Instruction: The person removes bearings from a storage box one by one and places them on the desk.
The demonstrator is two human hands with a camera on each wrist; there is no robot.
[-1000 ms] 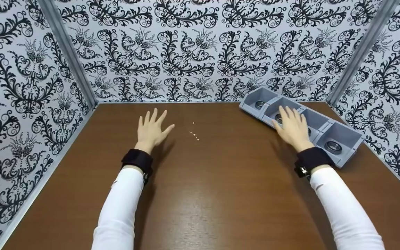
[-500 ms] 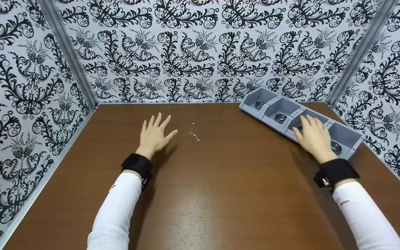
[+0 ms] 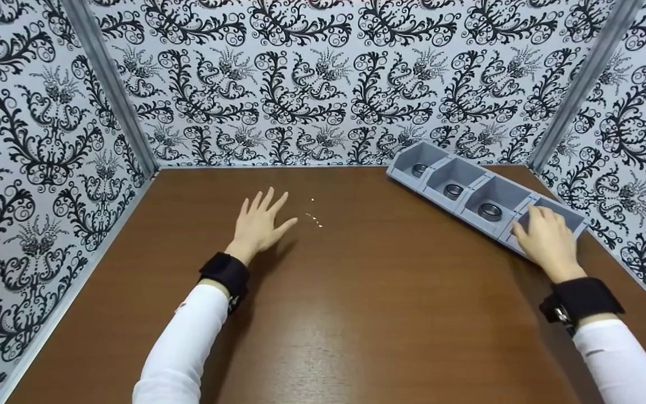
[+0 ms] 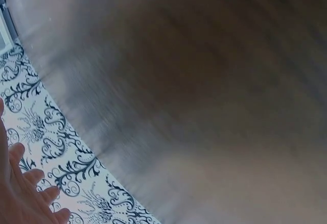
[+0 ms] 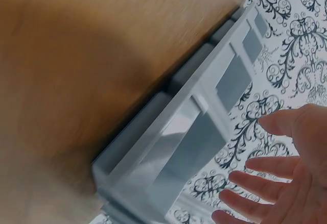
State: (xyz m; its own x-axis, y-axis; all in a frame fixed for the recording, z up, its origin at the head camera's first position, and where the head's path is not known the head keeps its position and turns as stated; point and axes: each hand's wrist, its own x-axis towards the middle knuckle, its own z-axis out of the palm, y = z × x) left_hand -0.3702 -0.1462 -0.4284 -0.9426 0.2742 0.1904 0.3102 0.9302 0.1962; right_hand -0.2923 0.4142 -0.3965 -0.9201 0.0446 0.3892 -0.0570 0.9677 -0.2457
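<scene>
The divided bin (image 3: 435, 193) stands on the table (image 3: 356, 314). One ring (image 3: 419, 174) lies in its farthest compartment, a second ring (image 3: 453, 197) in the next, a third ring (image 3: 490, 218) in the one after. The right hand (image 3: 550, 238) is over the bin's nearest compartment, the left hand (image 3: 258, 224) well to its left. Behind the bin rises the back wall (image 3: 323, 84).

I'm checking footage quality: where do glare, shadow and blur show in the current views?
Head: pale glare on the near tabletop, a dark shadow beside the left sleeve; left wrist: tabletop smeared and blurred, wallpaper sharper; right wrist: tabletop blurry with a dark patch, tray edges clearer.
</scene>
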